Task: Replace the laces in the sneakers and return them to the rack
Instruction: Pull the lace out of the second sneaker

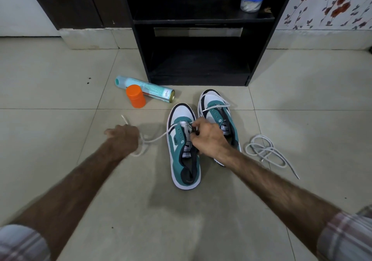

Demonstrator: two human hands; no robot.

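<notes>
Right hand (207, 137) on sneaker (184, 150), beside loose lace (267, 152)

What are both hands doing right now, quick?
Left hand: grips the white lace, pulling it sideways.
Right hand: pinches something at the left sneaker's eyelets.

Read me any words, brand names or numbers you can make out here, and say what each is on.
"PUMA": tongue label of the left sneaker, seen upside down.
"PUMA": tongue label of the right sneaker, partly hidden by the right hand.
Spray can: printed text too small to read.
</notes>
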